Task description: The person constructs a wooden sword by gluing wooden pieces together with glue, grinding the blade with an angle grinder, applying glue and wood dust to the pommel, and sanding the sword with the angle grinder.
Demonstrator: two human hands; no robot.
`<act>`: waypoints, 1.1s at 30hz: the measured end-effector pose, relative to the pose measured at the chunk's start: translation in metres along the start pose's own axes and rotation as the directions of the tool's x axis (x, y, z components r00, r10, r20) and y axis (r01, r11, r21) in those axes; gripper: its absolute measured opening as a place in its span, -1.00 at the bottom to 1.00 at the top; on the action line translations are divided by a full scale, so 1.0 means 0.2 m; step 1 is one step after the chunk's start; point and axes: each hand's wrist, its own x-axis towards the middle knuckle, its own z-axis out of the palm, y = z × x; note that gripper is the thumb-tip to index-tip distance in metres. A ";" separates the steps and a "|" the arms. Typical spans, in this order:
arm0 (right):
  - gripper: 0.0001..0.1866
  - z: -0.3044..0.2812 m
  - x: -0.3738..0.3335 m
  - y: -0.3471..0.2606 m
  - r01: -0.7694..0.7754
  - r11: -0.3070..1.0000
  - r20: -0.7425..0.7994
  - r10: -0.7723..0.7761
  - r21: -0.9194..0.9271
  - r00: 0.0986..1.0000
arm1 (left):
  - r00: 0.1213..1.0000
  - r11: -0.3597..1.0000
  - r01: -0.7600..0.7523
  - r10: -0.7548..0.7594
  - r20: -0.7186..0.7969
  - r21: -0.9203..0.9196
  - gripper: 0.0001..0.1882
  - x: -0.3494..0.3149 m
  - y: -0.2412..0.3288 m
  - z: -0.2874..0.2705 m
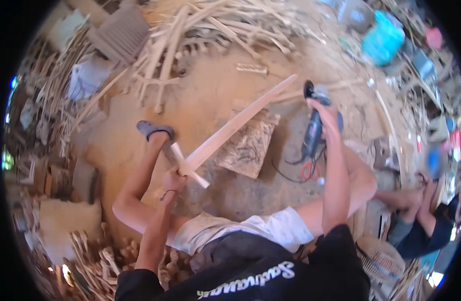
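Note:
A pale wooden sword slants up to the right, its tip away from me. My left hand is wrapped round its handle, just below the crossguard. Part of the blade passes above a low wooden block with a dark, scuffed top. In my right hand is a dark angle grinder, gripped near its head, with the black disc at the far end. The disc is apart from the blade. Whether it spins I cannot tell.
Long carved sticks lie heaped at the far side, with more piled along the left. A red-handled tool and a cable lie below the grinder. Another person's arm shows at the right, near a woven hat. A turquoise bag sits far right.

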 end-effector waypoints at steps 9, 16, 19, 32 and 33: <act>-0.75 -0.28 -0.61 -0.26 0.104 0.925 0.141 -0.165 0.366 0.976 | 0.972 0.774 -0.191 0.064 -0.226 -0.603 -0.43 -0.07 0.91 -0.23; -0.71 -0.36 -0.73 -0.05 0.023 0.755 0.129 -0.142 0.655 0.982 | 0.966 0.232 -0.254 0.108 -0.235 -0.939 -0.67 -0.12 1.25 -0.52; -0.68 -0.37 -0.69 -0.01 -0.034 0.730 0.197 -0.139 0.683 0.971 | 0.908 0.045 -0.382 0.203 -0.366 -0.923 -0.72 -0.10 1.41 -0.65; -0.45 -0.27 -0.79 0.01 -0.264 0.425 0.426 -0.348 0.866 0.835 | 0.761 -0.210 -0.192 0.584 -0.280 -0.959 -0.54 -0.09 1.59 -0.95; -0.41 -0.27 -0.82 -0.02 -0.222 0.444 0.401 -0.364 0.868 0.841 | 0.760 -0.251 -0.168 0.582 -0.287 -0.953 -0.53 -0.08 1.59 -0.94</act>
